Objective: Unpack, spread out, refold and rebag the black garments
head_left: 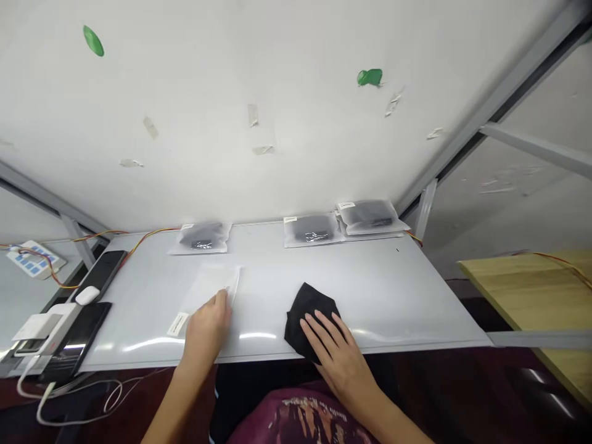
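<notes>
My left hand (210, 320) is closed on the edge of a frosted translucent plastic bag (201, 287), which lies flat on the shelf and has a white label near its lower left corner. No dark contents show inside that bag. To the right, my right hand (340, 357) rests flat with fingers outstretched on a folded black cloth (308, 308) near the shelf's front edge. The cloth's lower part is hidden under the palm. A gap of bare shelf separates the bag from the cloth.
Frosted bags with dark contents lie along the back: one at left (201, 237), one in the middle (311, 229) and a small stack (370, 217) at right. Phones (76, 336), white chargers (37, 327) and cables crowd the left end. A white wall (296, 61) rises behind.
</notes>
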`<state>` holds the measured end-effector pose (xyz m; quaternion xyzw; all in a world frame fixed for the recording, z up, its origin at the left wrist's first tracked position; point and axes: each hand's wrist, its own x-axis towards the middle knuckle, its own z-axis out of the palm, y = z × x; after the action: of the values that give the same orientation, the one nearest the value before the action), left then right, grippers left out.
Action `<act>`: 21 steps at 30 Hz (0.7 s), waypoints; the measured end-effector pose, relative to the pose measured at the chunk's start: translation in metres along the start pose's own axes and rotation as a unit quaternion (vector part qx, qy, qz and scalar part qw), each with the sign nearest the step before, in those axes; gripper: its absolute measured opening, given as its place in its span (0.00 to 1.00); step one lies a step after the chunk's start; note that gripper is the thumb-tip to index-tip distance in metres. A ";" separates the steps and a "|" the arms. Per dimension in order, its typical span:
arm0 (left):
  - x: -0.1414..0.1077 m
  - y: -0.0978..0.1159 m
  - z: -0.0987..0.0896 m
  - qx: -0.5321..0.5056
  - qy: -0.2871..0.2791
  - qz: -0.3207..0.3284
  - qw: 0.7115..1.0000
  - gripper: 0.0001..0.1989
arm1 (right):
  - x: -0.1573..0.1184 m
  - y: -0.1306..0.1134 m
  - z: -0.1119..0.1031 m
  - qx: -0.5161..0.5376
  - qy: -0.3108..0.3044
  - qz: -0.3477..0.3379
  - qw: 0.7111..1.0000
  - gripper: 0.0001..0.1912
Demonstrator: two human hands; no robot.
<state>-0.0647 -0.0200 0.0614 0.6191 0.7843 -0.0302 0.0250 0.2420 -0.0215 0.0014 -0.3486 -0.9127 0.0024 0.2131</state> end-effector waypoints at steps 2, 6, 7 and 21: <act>-0.009 -0.001 0.002 0.007 0.004 0.048 0.999 0.18 | -0.009 0.003 0.002 0.003 0.014 -0.004 1.000 0.41; -0.017 -0.003 0.003 -0.034 0.053 0.165 0.984 0.29 | -0.016 0.012 -0.003 0.088 0.027 -0.018 0.996 0.45; -0.017 -0.003 0.002 -0.042 0.069 0.195 0.977 0.30 | -0.016 0.014 -0.005 0.132 0.038 -0.006 0.991 0.45; 0.009 0.021 -0.003 -0.049 0.148 0.273 0.949 0.44 | 0.048 0.028 -0.051 0.663 0.238 0.522 0.481 0.29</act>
<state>-0.0467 -0.0059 0.0634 0.8049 0.5810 0.1081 -0.0536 0.2476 0.0232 0.0621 -0.5029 -0.2046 0.6349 0.5497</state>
